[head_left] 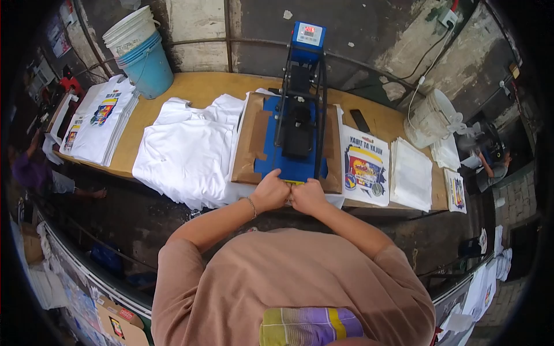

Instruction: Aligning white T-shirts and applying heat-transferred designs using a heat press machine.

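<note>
Both hands were down at the front edge of the heat press (295,124), right in the middle of the view. The left hand (270,193) was curled into a fist, its grip pressed together on the near end of the press's handle, and the right hand (309,197) sat knuckle to knuckle beside it, grip closed the same way on that handle. What lay inside the fists was hidden by the fingers. The press stood on the wooden desk (202,86), blue base plate toward the person, black arm running up to a blue control box at twelve o'clock. Brown cardboard sheets (249,138) flanked the blue plate on both sides.

At nine o'clock from the hands lay a loose heap of plain white shirts (187,153), spilling over the desk's near edge. Farther out at ten o'clock sat a neat stack of printed shirts (98,124), and behind them two nested buckets (141,49), white inside blue. At three o'clock from the press was a colourful printed transfer sheet (363,167), then a pile of white sheets (411,176), then one more small print (456,193) at the desk's end. A dark phone (360,120) rested just above the transfer sheet, and a white bucket (430,118) lay tipped at two o'clock. The person wore a tan shirt (288,277).
</note>
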`<state>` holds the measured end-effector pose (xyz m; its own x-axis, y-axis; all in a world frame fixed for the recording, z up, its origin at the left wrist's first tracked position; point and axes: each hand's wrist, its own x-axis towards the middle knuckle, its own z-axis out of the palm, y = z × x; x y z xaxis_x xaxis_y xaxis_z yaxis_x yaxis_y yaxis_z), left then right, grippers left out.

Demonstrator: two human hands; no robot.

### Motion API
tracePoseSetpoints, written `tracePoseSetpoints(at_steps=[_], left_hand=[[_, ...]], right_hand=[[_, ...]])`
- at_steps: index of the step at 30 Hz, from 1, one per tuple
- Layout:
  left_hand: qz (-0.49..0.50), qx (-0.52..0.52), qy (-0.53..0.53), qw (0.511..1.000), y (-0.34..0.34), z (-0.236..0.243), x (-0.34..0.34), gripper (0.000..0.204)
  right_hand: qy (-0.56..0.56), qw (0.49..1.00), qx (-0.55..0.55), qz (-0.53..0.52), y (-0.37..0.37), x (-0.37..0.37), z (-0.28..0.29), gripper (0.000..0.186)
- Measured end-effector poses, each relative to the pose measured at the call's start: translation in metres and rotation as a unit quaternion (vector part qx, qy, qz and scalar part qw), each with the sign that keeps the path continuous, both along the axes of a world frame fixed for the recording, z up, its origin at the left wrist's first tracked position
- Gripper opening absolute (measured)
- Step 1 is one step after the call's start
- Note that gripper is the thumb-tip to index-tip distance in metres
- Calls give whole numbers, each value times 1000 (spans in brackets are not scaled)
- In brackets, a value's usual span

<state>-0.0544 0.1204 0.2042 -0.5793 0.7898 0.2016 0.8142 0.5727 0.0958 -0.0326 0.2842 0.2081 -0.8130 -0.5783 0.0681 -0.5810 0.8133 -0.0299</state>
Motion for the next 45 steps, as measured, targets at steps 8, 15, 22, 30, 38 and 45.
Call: tracePoseSetpoints(at_steps=[8,15,22,30,38,45], left_hand=[[-32,2,-5,999,-2,-2,-6,7],[-40,13,-48,998,-2,3,-7,7],[-53,-15,-47,997,-4,2,-9,7],[-68,31,-20,997,-5,83,-1,8],[-49,223,142,963,-24,194,11,38],[-132,386,187,894,-87,235,23,42]], right_hand=[[-21,999,-34,10,1,-4,-3,14],[-19,1000,-5,5,2,-4,-4,19],[-37,999,14,-5,-4,-4,2,17],[9,1000,3,-2,-2,8,94,14],[176,970,-157,-57,19,43,203,37],[287,520,-664,-454,111,76,66,20]])
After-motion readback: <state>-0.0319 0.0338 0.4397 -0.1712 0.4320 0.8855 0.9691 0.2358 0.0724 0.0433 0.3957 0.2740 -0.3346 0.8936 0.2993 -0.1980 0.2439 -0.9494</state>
